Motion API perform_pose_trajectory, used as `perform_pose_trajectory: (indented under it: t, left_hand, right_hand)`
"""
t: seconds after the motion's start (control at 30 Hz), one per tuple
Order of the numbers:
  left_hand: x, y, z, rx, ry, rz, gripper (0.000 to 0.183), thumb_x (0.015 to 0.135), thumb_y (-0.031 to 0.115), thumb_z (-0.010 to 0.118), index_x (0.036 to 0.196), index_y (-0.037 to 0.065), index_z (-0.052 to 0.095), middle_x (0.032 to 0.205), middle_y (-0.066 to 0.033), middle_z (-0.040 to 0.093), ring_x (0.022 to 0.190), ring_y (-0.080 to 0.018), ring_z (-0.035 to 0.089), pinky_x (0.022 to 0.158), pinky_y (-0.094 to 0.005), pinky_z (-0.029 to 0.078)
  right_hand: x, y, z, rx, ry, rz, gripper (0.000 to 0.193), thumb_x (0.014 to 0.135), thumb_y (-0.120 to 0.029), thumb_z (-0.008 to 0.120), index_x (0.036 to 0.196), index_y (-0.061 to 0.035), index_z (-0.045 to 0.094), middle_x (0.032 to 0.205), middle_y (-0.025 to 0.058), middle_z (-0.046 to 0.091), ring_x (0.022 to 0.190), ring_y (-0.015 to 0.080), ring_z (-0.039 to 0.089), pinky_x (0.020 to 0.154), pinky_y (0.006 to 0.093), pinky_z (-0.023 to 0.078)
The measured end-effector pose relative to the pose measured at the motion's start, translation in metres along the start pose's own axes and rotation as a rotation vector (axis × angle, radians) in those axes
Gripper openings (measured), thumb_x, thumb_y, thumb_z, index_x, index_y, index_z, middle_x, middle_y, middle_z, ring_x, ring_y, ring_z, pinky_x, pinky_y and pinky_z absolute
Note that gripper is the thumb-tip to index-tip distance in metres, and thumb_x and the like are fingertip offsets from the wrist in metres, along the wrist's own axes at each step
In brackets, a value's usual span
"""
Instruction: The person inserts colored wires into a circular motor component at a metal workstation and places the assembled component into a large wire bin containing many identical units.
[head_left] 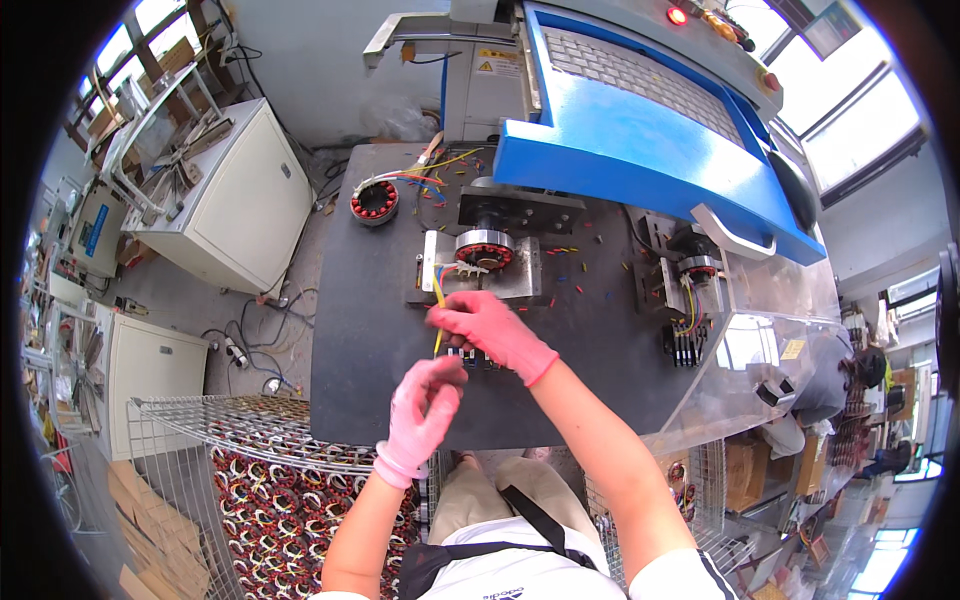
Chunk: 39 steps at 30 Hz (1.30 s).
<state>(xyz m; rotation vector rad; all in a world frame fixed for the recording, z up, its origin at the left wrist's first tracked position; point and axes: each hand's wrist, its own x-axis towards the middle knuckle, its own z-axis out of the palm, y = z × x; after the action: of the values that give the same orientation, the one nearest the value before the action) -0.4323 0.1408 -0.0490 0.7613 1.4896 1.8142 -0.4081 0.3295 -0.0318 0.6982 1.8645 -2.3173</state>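
Note:
My right hand, in a red-pink glove, pinches a yellow wire in front of a motor stator. The stator, with red windings and a silver rim, sits on a metal fixture; blue, red and yellow leads come off its front. Below the wire's lower end is my left hand, in a paler pink glove, its fingers curled in. Whether anything is between them is hidden. Partly under my right hand lies a row of black terminal clips.
A loose stator with long leads lies at the table's far left. Another stator sits on a right-hand fixture beside clear panels. A blue machine frame overhangs the back. Wire baskets of stators stand at the near edge.

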Motion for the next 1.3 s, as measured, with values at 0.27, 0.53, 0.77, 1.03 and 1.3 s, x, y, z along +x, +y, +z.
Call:
perform_pose_trajectory:
  t: [0.27, 0.53, 0.77, 1.03, 1.3]
  left_hand:
    - [-0.016, -0.068, 0.002, 1.324, -0.015, 0.148, 0.064, 0.084, 0.033, 0.064, 0.140, 0.011, 0.042, 0.114, -0.0097, 0.052, 0.091, -0.0269, 0.059, 0.072, -0.0414, 0.049]
    - [-0.016, -0.081, 0.000, 1.441, -0.046, 0.125, 0.065, 0.083, 0.031, 0.063, 0.140, 0.011, 0.041, 0.110, -0.0072, 0.051, 0.090, -0.0242, 0.056, 0.069, -0.0405, 0.048]
    - [-0.021, -0.080, 0.002, 0.955, 0.123, 0.020, 0.061, 0.086, 0.019, 0.064, 0.141, 0.006, 0.042, 0.118, -0.0105, 0.051, 0.085, -0.0184, 0.056, 0.072, -0.0318, 0.049]
    - [-0.020, -0.105, 0.010, 0.588, 0.382, -0.050, 0.063, 0.093, 0.017, 0.057, 0.148, 0.008, 0.029, 0.124, -0.0143, 0.051, 0.083, -0.0175, 0.055, 0.078, -0.0318, 0.049]
    - [-0.025, -0.131, 0.022, 0.366, 0.679, -0.024, 0.051, 0.097, 0.017, 0.053, 0.144, 0.008, 0.036, 0.113, -0.0078, 0.053, 0.088, -0.0130, 0.053, 0.075, -0.0269, 0.046]
  right_hand:
    - [-0.007, 0.026, -0.015, -0.537, 0.290, -0.170, 0.014, 0.092, -0.015, 0.058, 0.100, -0.0028, 0.057, 0.079, 0.0034, 0.063, 0.069, 0.0104, 0.059, 0.062, 0.0262, 0.048]
    - [0.000, 0.034, -0.007, -0.785, 0.363, -0.284, 0.020, 0.090, -0.018, 0.061, 0.100, -0.0015, 0.057, 0.084, 0.0168, 0.065, 0.076, 0.0338, 0.063, 0.068, 0.0392, 0.047]
    - [0.004, 0.039, -0.004, -0.829, 0.348, -0.295, 0.020, 0.089, -0.019, 0.061, 0.100, -0.0031, 0.058, 0.083, 0.0159, 0.065, 0.079, 0.0332, 0.064, 0.068, 0.0405, 0.048]
    - [-0.141, -0.023, -0.018, -0.810, 0.464, -0.489, 0.029, 0.088, -0.018, 0.063, 0.115, -0.0061, 0.063, 0.093, 0.0117, 0.069, 0.080, 0.0242, 0.068, 0.072, 0.0327, 0.053]
    - [-0.436, 0.044, -0.298, -0.660, 1.608, -0.571, 0.043, 0.100, -0.018, 0.049, 0.138, 0.0022, 0.043, 0.135, 0.0175, 0.050, 0.125, 0.0240, 0.046, 0.108, 0.0353, 0.034]
